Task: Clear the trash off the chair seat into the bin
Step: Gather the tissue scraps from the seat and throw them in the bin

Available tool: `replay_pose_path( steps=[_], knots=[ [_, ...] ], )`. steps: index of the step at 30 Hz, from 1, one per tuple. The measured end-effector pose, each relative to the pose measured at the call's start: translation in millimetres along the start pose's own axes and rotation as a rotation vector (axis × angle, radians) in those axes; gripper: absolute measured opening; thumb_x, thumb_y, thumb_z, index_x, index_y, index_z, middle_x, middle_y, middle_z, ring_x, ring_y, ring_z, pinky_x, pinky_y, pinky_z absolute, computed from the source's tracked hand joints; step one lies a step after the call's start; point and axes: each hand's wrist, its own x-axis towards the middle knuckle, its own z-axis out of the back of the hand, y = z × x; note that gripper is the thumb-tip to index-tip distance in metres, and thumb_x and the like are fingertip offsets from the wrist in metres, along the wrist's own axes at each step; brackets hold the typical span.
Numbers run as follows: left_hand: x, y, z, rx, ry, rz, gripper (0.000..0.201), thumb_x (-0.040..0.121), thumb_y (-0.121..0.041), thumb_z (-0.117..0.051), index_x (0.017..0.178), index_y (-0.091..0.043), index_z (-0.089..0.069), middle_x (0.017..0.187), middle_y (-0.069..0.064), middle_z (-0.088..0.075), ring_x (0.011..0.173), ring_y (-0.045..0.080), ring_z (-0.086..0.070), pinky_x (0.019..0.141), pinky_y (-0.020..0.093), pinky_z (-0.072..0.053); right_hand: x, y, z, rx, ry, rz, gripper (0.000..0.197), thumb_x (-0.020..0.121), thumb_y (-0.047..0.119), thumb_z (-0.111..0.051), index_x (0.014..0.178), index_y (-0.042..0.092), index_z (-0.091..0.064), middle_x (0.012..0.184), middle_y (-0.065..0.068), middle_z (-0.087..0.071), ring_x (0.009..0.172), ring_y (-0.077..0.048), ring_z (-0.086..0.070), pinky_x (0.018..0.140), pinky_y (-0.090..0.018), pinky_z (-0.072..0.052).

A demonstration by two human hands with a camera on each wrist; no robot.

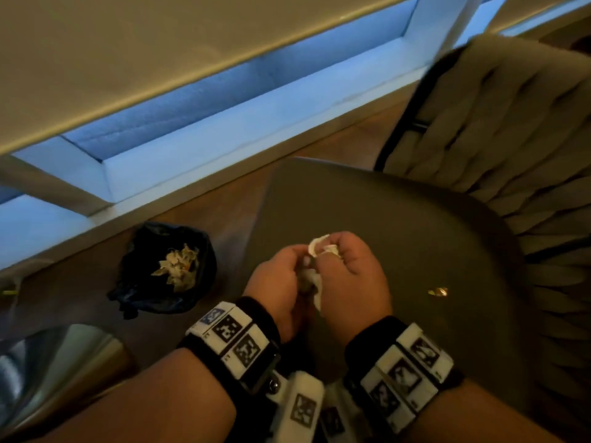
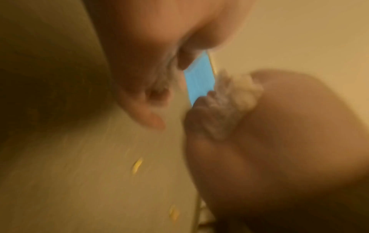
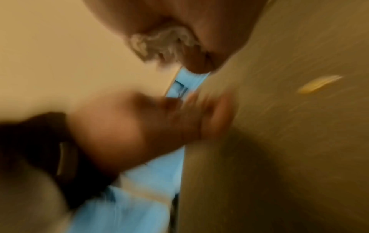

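Over the front left of the grey chair seat my two hands meet around a crumpled white tissue. My left hand pinches its lower part with curled fingers, and my right hand grips the upper wad. The right wrist view shows the tissue bunched inside my right hand. A small golden wrapper scrap lies on the seat to the right of my hands. The bin, lined with a black bag and holding pale scraps, stands on the floor to the left of the chair.
The woven chair back rises at the right. A pale wall with a blue-lit window frame runs behind the bin. A shiny metal object sits on the floor at lower left. Two yellow bits show on the seat.
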Motion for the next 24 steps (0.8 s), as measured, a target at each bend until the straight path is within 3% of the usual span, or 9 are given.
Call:
replay_pose_path(
  steps=[2, 5, 8, 12, 15, 16, 18, 21, 24],
  knots=[
    [-7.8, -18.8, 20.8, -0.144, 0.074, -0.007, 0.038, 0.094, -0.041, -0.048, 0.101, -0.011, -0.07, 0.099, 0.019, -0.07, 0.088, 0.029, -0.067, 0.087, 0.042, -0.051, 0.5, 20.8, -36.4, -0.079, 0.088, 0.081, 0.014, 0.094, 0.033, -0.045, 0.085, 0.029, -0.055, 0.096, 0.009, -0.05, 0.076, -0.003, -0.056, 0.066, -0.022, -0.049],
    [-23.1, -50.9, 52.0, -0.218, 0.104, -0.089, 0.031, 0.092, -0.039, -0.044, 0.083, -0.013, -0.059, 0.079, 0.01, -0.058, 0.075, 0.021, -0.055, 0.082, 0.039, -0.042, 0.5, 37.5, -81.4, -0.2, 0.269, 0.178, 0.032, 0.09, 0.059, -0.027, 0.093, 0.033, -0.045, 0.1, 0.014, -0.041, 0.089, -0.008, -0.052, 0.084, -0.038, -0.049],
    [-25.4, -70.3, 88.5, -0.168, 0.045, -0.098, 0.045, 0.1, -0.038, -0.036, 0.077, -0.008, -0.062, 0.068, 0.011, -0.069, 0.066, 0.022, -0.065, 0.078, 0.036, -0.046, 2.2, 37.7, -112.9, -0.483, 0.391, 0.383, 0.042, 0.09, 0.059, -0.016, 0.104, 0.03, -0.043, 0.102, 0.012, -0.039, 0.096, -0.011, -0.044, 0.09, -0.04, -0.044],
    [-15.7, -83.7, 134.9, -0.016, -0.064, -0.011, 0.055, 0.097, -0.051, -0.044, 0.11, -0.005, -0.071, 0.105, 0.019, -0.075, 0.102, 0.032, -0.07, 0.095, 0.043, -0.052, 12.3, 29.8, -145.0, -0.829, 0.534, 0.483, 0.062, 0.088, 0.063, -0.005, 0.118, 0.025, -0.045, 0.131, -0.002, -0.041, 0.121, -0.021, -0.033, 0.105, -0.042, -0.029],
    [-5.8, -86.8, 167.8, 0.075, -0.104, 0.002, 0.042, 0.094, -0.047, -0.052, 0.105, -0.01, -0.068, 0.083, 0.012, -0.071, 0.074, 0.026, -0.068, 0.066, 0.037, -0.053, 24.3, 24.4, -153.8, -0.927, 0.712, 0.447, 0.068, 0.083, 0.069, -0.008, 0.139, 0.039, -0.032, 0.157, -0.004, -0.013, 0.141, -0.026, -0.008, 0.111, -0.048, -0.011],
    [-0.3, -88.4, 179.2, 0.117, -0.148, -0.037, 0.037, 0.094, -0.046, -0.054, 0.105, -0.013, -0.066, 0.08, 0.008, -0.068, 0.07, 0.023, -0.064, 0.064, 0.037, -0.052, 29.4, 21.8, -153.7, -0.954, 0.742, 0.419, 0.066, 0.082, 0.072, -0.009, 0.141, 0.047, -0.027, 0.16, -0.003, -0.003, 0.143, -0.027, -0.001, 0.112, -0.051, -0.007],
    [15.2, -91.3, 206.0, 0.257, -0.355, -0.096, 0.036, 0.094, -0.045, -0.052, 0.116, -0.019, -0.064, 0.101, 0.007, -0.068, 0.089, 0.026, -0.066, 0.081, 0.041, -0.056, 39.8, 15.5, -149.6, -1.031, 0.743, 0.305, 0.064, 0.082, 0.074, -0.015, 0.143, 0.054, -0.013, 0.161, -0.002, 0.007, 0.145, -0.032, 0.008, 0.114, -0.054, -0.002],
    [41.7, -94.4, 245.1, 0.532, -0.611, -0.137, 0.034, 0.098, -0.022, -0.047, 0.127, -0.008, -0.056, 0.125, 0.017, -0.058, 0.103, 0.036, -0.061, 0.087, 0.043, -0.054, 48.5, -0.6, -143.8, -1.228, 0.748, 0.258, 0.071, 0.082, 0.075, -0.025, 0.146, 0.045, -0.017, 0.162, -0.005, 0.005, 0.146, -0.03, 0.011, 0.115, -0.05, -0.001],
    [74.0, -96.4, 284.0, 0.532, -0.798, -0.047, 0.041, 0.089, -0.023, -0.053, 0.124, -0.002, -0.056, 0.109, 0.02, -0.061, 0.094, 0.038, -0.061, 0.081, 0.042, -0.05, 48.4, -10.4, -149.3, -1.381, 0.835, 0.369, 0.078, 0.076, 0.08, -0.029, 0.141, 0.038, -0.032, 0.161, -0.006, -0.001, 0.145, -0.028, 0.012, 0.111, -0.05, 0.002]
  ],
)
